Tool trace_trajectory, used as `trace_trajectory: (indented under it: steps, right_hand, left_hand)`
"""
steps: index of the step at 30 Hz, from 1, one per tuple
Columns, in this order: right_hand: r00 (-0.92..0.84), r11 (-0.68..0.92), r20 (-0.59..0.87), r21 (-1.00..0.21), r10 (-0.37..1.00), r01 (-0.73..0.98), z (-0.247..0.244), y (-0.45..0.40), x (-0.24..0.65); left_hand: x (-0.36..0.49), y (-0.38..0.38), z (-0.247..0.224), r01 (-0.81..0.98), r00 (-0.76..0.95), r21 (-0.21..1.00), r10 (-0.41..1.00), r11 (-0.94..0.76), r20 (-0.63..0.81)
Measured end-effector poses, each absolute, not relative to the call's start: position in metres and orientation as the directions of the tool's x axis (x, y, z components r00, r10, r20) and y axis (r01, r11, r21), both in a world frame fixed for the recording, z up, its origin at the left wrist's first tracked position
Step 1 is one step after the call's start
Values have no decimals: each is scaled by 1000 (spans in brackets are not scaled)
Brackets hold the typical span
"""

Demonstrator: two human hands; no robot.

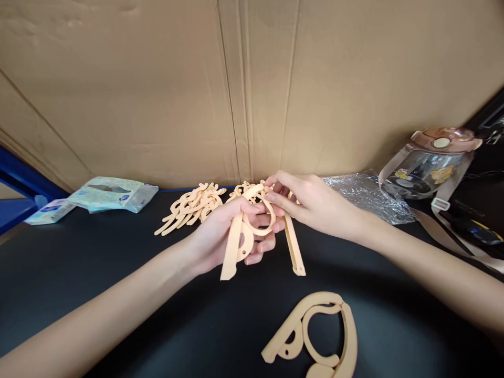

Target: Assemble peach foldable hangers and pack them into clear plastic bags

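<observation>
The left hand [232, 231] grips a peach plastic frame [246, 231] above the black surface [118, 273]; the right hand [311, 202] pinches its curved ring. Forced too hard, the thin arm might snap — or slip loose. One finished frame [318, 336] lies nearer, one pile of loose pieces [192, 207] behind, uncountable.

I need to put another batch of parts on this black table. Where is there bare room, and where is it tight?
Bare black table lies between the tissue packs and the left hand, and in the near left corner. It is crowded at the back, around the pile of peach plastic pieces, and on the right by the crinkled plastic bag, bottle and strap. A folded hanger lies in front.
</observation>
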State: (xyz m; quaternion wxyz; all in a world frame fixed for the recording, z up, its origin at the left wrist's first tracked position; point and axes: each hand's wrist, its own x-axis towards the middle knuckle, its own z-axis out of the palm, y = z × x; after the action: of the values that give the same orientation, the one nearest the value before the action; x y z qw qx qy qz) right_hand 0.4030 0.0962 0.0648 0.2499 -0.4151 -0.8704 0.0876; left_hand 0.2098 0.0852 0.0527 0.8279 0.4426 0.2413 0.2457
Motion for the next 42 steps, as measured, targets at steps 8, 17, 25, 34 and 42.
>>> trace_trajectory:
  steps: [8, 17, 25, 34, 42]
  right_hand:
    - [-546, 572, 413, 69, 729, 817, 56, 98, 401]
    - [-405, 487, 271, -526, 873, 697, 49, 126, 413]
    - [-122, 278, 261, -720, 958, 636, 28, 172, 448]
    - [-48, 184, 238, -589, 970, 787, 4, 198, 441]
    - [-139, 230, 341, -245, 930, 942, 4, 193, 426]
  left_hand:
    - [209, 89, 57, -178, 777, 839, 597, 515, -201]
    - [210, 70, 46, 454, 580, 891, 756, 9, -303]
    - [207, 87, 37, 450, 546, 881, 736, 145, -400]
    - [212, 93, 33, 322, 543, 903, 726, 284, -422]
    - [210, 92, 44, 334, 582, 938, 763, 93, -283]
